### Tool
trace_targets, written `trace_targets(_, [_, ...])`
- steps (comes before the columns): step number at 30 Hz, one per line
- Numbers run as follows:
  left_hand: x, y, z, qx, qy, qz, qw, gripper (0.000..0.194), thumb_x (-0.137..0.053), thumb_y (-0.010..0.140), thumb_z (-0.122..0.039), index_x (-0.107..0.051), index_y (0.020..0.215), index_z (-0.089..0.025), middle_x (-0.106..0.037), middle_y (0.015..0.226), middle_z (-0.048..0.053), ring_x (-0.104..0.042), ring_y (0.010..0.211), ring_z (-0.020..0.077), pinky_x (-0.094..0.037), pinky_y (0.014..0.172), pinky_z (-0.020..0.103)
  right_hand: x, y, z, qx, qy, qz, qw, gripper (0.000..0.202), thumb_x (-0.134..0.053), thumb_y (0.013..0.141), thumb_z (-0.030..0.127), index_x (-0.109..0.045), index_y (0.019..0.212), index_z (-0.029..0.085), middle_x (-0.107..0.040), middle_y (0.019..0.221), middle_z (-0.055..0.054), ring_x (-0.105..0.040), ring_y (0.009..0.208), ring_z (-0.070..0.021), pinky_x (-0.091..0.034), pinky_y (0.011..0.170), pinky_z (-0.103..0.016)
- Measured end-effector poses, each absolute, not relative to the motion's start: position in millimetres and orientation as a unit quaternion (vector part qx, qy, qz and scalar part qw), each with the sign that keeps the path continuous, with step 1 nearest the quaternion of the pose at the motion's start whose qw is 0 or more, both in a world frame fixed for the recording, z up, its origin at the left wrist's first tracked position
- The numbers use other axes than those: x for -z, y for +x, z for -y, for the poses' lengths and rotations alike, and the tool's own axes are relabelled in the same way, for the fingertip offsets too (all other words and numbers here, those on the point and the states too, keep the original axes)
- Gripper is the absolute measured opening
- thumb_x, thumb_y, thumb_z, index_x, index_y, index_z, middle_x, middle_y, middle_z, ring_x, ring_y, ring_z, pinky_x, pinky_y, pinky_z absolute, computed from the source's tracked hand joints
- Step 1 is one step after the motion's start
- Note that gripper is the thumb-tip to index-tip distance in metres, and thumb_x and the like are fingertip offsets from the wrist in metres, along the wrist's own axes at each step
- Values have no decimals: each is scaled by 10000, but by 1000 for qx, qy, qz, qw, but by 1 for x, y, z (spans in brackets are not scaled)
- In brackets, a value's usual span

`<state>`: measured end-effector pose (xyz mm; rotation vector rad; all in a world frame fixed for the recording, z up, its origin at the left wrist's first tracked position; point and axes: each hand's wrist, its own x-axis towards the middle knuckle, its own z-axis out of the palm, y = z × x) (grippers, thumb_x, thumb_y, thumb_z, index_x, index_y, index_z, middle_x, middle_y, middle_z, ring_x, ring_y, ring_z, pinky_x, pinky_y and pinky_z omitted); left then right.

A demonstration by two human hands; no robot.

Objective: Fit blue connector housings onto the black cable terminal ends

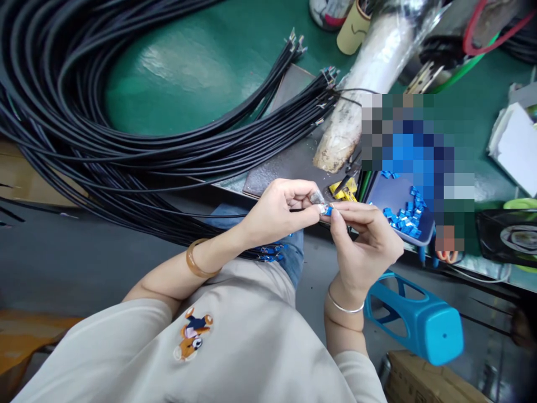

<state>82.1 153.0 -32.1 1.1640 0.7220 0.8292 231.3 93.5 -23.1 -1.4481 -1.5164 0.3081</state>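
Observation:
My left hand (289, 210) is closed around the end of a black cable (229, 215), with something wrapped on its fingertips. In my right hand (361, 235) a small blue connector (329, 211) is pinched between thumb and fingers, right at the cable's end. The two hands meet in front of the table edge. Finished-looking cable ends with blue connectors (272, 253) lie across my lap. A tray (425, 238) to the right of my hands holds many loose blue connectors (406, 215).
A thick bundle of black cables (210, 151) curves over the green table (176, 73), its stripped ends by a plastic-wrapped roll (356, 84). A yellow tool (344, 190) lies just beyond my hands. Below right stands a blue stool (440, 330). Part of the view is pixelated.

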Motion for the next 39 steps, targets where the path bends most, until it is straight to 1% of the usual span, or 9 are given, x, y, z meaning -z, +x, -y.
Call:
trace_targets(4, [35, 82, -153, -373, 540, -305, 690, 162, -627, 793, -181, -545, 666, -122, -438, 605, -41, -354, 546, 39, -285, 483, 164, 24, 232, -93, -102, -586, 640, 486, 116, -709, 816, 92, -662, 822, 198, -738, 849, -9, -717, 787, -142, -612, 651, -269])
trace_targets(8, [35, 83, -154, -369, 554, -319, 674, 172, -632, 772, -173, -521, 648, -132, -406, 592, -48, -339, 542, 42, -271, 477, 169, 26, 232, -93, -64, -577, 662, 474, 137, -705, 811, 87, -642, 832, 207, -742, 879, -3, -719, 811, -141, -612, 675, -268])
trace_targets(12, [35, 84, -153, -369, 584, -352, 632, 155, -601, 783, -180, -524, 654, -141, -392, 573, -49, -335, 537, 53, -277, 494, 189, 26, 234, -95, -5, -568, 693, 444, 161, -701, 808, 82, -616, 823, 218, -742, 873, 6, -719, 808, -141, -608, 723, -280])
trace_targets(16, [35, 86, -153, -382, 611, -362, 592, 124, -566, 786, -161, -544, 667, -141, -405, 578, -45, -338, 555, 63, -297, 530, 206, 27, 236, -97, 23, -558, 703, 440, 169, -711, 802, 79, -618, 833, 217, -743, 877, 11, -723, 833, -145, -594, 764, -289])
trace_targets(22, [34, 90, -157, -385, 628, -375, 562, 140, -567, 784, -158, -522, 652, -150, -399, 568, -45, -321, 552, 68, -291, 528, 210, 27, 235, -99, 1, -567, 690, 450, 153, -701, 814, 88, -629, 852, 218, -744, 910, 7, -724, 867, -150, -597, 791, -303])
trace_targets(27, [32, 94, -159, -393, 631, -385, 548, 138, -564, 785, -153, -526, 653, -152, -388, 569, -43, -324, 561, 72, -284, 521, 215, 29, 236, -103, -12, -575, 678, 458, 141, -702, 817, 92, -641, 861, 211, -745, 956, -15, -720, 890, -151, -606, 754, -287])
trace_targets(30, [32, 94, -160, -399, 640, -387, 530, 152, -565, 793, -156, -517, 649, -154, -380, 572, -43, -320, 567, 73, -287, 523, 217, 27, 236, -105, -4, -573, 680, 457, 133, -708, 817, 93, -651, 853, 207, -746, 949, -15, -719, 885, -153, -606, 774, -300])
trace_targets(36, [29, 92, -159, -403, 649, -392, 513, 136, -571, 810, -171, -541, 678, -154, -438, 589, -31, -356, 569, 75, -298, 521, 215, 21, 236, -106, 8, -577, 689, 440, 68, -697, 849, 159, -677, 848, 224, -755, 938, -16, -731, 871, -182, -625, 790, -349])
trace_targets(39, [27, 91, -159, -400, 650, -389, 515, 139, -570, 804, -162, -539, 669, -155, -431, 576, -34, -344, 556, 73, -288, 513, 219, 18, 237, -104, 12, -576, 694, 431, 87, -704, 837, 148, -677, 847, 229, -761, 946, -15, -734, 870, -184, -632, 782, -347])
